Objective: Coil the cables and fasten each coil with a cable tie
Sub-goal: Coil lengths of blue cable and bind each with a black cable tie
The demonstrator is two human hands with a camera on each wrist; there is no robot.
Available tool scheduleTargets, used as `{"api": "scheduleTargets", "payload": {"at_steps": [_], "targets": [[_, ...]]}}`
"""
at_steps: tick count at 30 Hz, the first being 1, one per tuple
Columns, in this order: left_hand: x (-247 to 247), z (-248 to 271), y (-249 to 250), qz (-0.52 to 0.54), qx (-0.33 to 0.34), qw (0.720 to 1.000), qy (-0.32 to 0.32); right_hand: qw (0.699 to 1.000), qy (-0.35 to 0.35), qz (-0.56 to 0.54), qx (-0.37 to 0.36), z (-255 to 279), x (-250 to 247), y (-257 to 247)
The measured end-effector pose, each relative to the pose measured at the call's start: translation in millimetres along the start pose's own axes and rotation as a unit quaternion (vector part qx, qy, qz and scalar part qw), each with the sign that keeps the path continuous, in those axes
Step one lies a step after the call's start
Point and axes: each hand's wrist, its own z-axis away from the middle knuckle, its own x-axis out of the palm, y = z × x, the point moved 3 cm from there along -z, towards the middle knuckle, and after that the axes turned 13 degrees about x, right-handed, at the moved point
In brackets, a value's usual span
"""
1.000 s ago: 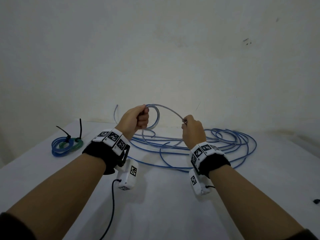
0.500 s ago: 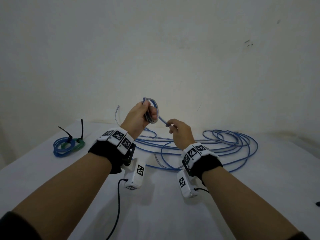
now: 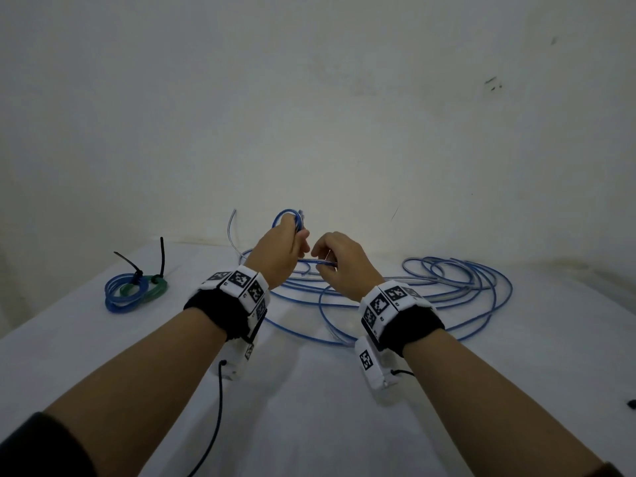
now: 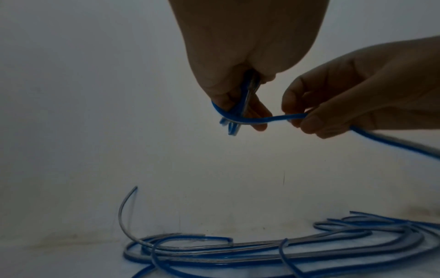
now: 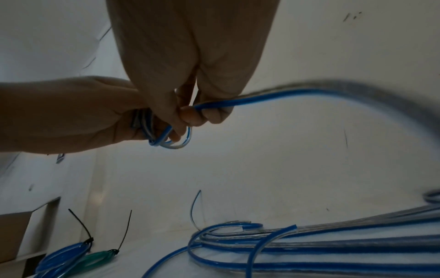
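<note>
My left hand (image 3: pixel 287 251) is raised above the table and grips a small coil of blue and clear cable (image 3: pixel 288 216), its loops poking out of the fist (image 4: pixel 234 120). Close beside it, my right hand (image 3: pixel 339 266) pinches the same cable (image 4: pixel 285 118) between thumb and fingers, feeding the strand toward the coil (image 5: pixel 171 139). The rest of that blue cable (image 3: pixel 457 290) lies in loose loops on the white table (image 3: pixel 309 407) behind and right of my hands.
At the far left sit a tied blue coil (image 3: pixel 120 294) and a tied green coil (image 3: pixel 153 287), each with a black cable tie (image 3: pixel 161 256) sticking up. A wall rises close behind the table. A small dark object (image 3: pixel 630 404) lies at the right edge.
My right hand has moved left, bringing the cable up against the left hand. The wide loop between the hands has shrunk into a tight coil in the left fist.
</note>
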Motion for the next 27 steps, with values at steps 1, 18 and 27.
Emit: {"api": "scheduleTargets", "payload": {"at_steps": [1,18,27], "targets": [[0,1,0,-0.012,-0.002,1.0,-0.014,1.0,0.007,0.013,-0.019,0,-1,0],[6,0,3,0.103,-0.111,0.985,-0.081,0.959,0.1,0.261,-0.044,4,3,4],[4,11,-4,0.166,-0.114,0.975,-0.094,0.991,0.043,0.126,-0.01,4,-13,10]]}}
